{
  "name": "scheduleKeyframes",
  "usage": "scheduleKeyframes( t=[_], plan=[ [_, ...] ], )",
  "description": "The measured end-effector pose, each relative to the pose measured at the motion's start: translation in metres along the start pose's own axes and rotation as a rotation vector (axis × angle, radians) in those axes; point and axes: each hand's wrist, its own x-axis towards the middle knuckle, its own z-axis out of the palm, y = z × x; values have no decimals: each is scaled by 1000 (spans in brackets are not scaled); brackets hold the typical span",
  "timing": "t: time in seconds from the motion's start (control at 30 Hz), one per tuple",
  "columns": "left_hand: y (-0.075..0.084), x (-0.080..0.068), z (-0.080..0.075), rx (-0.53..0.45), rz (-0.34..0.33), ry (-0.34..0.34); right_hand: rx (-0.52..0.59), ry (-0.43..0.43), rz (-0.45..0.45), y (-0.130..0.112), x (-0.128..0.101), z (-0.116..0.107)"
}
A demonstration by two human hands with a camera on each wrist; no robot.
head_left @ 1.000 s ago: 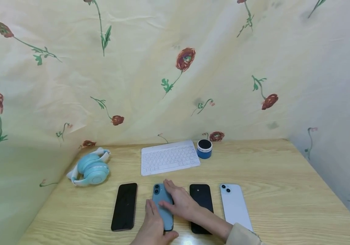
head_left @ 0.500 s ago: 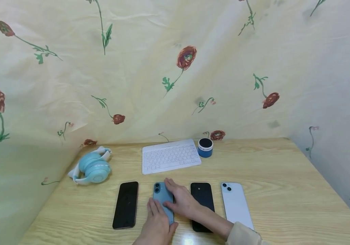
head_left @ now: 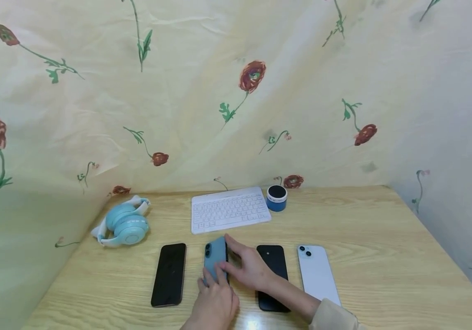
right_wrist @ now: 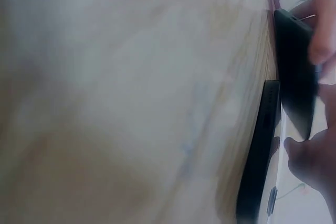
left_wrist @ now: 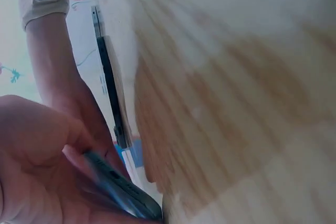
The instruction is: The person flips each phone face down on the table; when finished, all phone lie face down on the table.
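Matt blue phone point(head_left: 215, 257), grained wooden table point(head_left: 384, 238)

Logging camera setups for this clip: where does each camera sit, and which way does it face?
Head: worn on the head, looking forward and down at the table; both hands, left hand and right hand, grip the teal phone, tilted up on edge.
Left wrist: low by the left hand, looking across the wood; palm and right forearm show.
Right wrist: low beside the table; right hand's fingers show.
Shared: all three show the teal phone.
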Motion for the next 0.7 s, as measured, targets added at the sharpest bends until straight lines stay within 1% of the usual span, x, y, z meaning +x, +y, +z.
scheduleKeyframes(
  t=[0.07,0.13,0.17,0.23,0.27,0.47,0.57,0.7],
  plan=[
    [1,-2,-3,-34,-4,9,36,7,16,-1,1,0],
    [2,-4,-6,-89,-9,27,69,17,29,-1,2,0],
    [2,-5,-8,-125,-20,21,79,20,34,-1,3,0],
    [1,-6,-11,-219,-38,43,92,24,42,0,4,0],
    [0,-7,-12,-244,-27,56,94,27,47,0,5,0],
    [-10,-5,-21,-393,46,80,103,44,64,3,6,4],
    [-15,-5,-19,-453,72,97,83,34,48,4,6,6],
    [-22,-6,-14,-479,96,135,20,24,5,5,5,7]
  ],
)
